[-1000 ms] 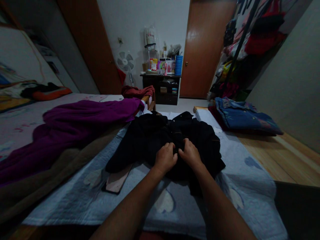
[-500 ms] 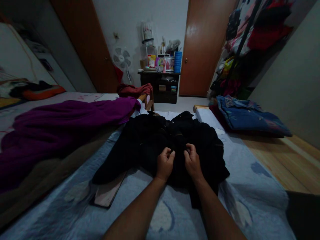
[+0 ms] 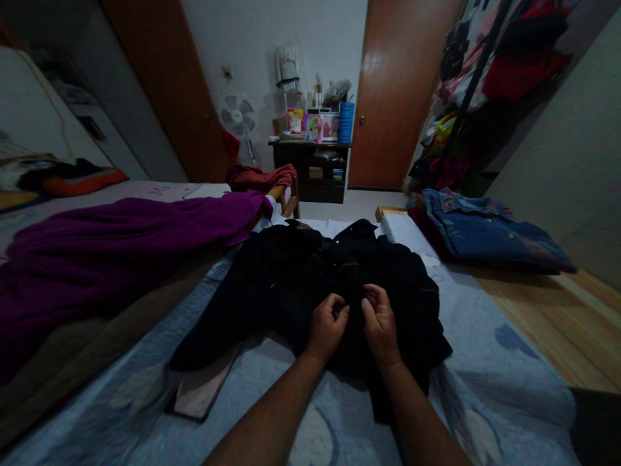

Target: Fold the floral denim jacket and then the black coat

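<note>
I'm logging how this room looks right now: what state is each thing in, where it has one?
Black jacket: laid out, collar spread; front fastening too dark to tell
Left hand: fingers curled at the jacket; grip unclear
Right hand: same
Pale flat object: partly under the jacket
Denim shirt: folded
Purple blanket: rumpled
Door at centre right: shut

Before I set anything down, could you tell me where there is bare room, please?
Bare sheet shows between the black garment and the boards at right, and between the pale flat object and the left forearm. It is crowded mid-sheet, with the left hand and right hand at the garment, and around the purple blanket.
</note>
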Motion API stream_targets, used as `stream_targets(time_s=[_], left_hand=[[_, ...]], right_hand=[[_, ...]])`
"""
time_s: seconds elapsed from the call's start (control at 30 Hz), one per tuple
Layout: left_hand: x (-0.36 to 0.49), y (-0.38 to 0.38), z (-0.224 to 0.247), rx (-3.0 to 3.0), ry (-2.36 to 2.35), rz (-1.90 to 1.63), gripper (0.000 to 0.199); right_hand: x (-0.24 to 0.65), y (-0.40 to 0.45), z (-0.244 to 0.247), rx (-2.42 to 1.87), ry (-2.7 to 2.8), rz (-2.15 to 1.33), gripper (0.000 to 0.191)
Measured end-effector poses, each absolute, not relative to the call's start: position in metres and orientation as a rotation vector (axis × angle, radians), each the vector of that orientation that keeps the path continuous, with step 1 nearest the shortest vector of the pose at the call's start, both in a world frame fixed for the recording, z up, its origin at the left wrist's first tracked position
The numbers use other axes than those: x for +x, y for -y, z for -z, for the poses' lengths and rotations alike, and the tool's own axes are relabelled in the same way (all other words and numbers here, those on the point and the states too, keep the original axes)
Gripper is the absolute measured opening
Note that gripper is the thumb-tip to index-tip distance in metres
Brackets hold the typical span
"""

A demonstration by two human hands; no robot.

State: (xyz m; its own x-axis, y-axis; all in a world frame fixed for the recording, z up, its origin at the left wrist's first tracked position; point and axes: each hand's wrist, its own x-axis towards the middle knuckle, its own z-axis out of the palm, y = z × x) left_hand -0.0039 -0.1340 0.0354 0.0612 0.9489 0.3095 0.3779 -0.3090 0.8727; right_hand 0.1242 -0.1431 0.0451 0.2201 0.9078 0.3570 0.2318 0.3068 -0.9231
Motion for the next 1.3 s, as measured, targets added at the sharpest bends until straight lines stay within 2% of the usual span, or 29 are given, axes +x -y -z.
stream_targets(time_s=[0.13,0.27,0.37,0.53,0.7,0.9,1.03,1.17,1.3], left_hand=[[-0.003,0.136,-0.035,1.748,-1.336,-1.232,0.01],[-0.004,0.138,-0.035,1.703,-1.367,-1.294,0.01],[-0.004,0.139,-0.035,1.663,-1.389,-1.34,0.011],[-0.004,0.14,-0.037,1.585,-1.339,-1.409,0.01],[-0.003,0.138,-0.037,1.508,-1.214,-1.352,0.018],[-0.001,0.134,-0.036,1.399,-1.154,-1.265,0.017],[0.001,0.134,-0.033,1.543,-1.216,-1.221,0.021],[0.0,0.132,-0.028,1.692,-1.262,-1.123,0.031],[-0.002,0.131,-0.028,1.754,-1.385,-1.033,0.025]], right_hand=[[0.123,0.143,-0.048,-1.318,1.483,-0.139,0.02],[0.123,0.144,-0.052,-1.408,1.612,0.006,0.007],[0.123,0.145,-0.055,-1.359,1.642,-0.121,0.01],[0.125,0.147,-0.054,-1.302,1.354,-0.561,0.018],[0.129,0.144,-0.05,-1.159,1.114,-0.905,0.022],[0.126,0.139,-0.048,-1.105,1.072,-0.982,0.023],[0.123,0.139,-0.045,-1.195,1.169,-0.826,0.033],[0.12,0.144,-0.046,-1.344,1.401,-0.42,0.053],[0.12,0.145,-0.049,-1.366,1.7,-0.013,0.042]])
